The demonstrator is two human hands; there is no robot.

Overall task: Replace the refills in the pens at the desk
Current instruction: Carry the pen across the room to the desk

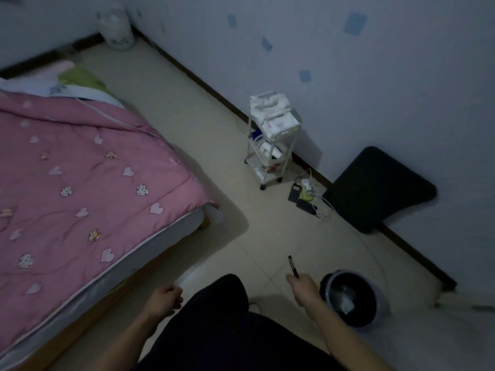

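My right hand (304,287) grips a thin dark pen (292,266) that sticks up and away from my fist, just left of a waste bin. My left hand (166,297) hangs beside my dark-clothed lap with its fingers curled; whether it holds anything I cannot tell in this dim, blurred view. No desk is in view.
A round dark waste bin (353,301) with a plastic liner stands right of my right hand. A bed with a pink heart quilt (80,183) fills the left. A white rolling cart (270,140), chargers and phones (305,194) and a black stool (380,188) line the wall.
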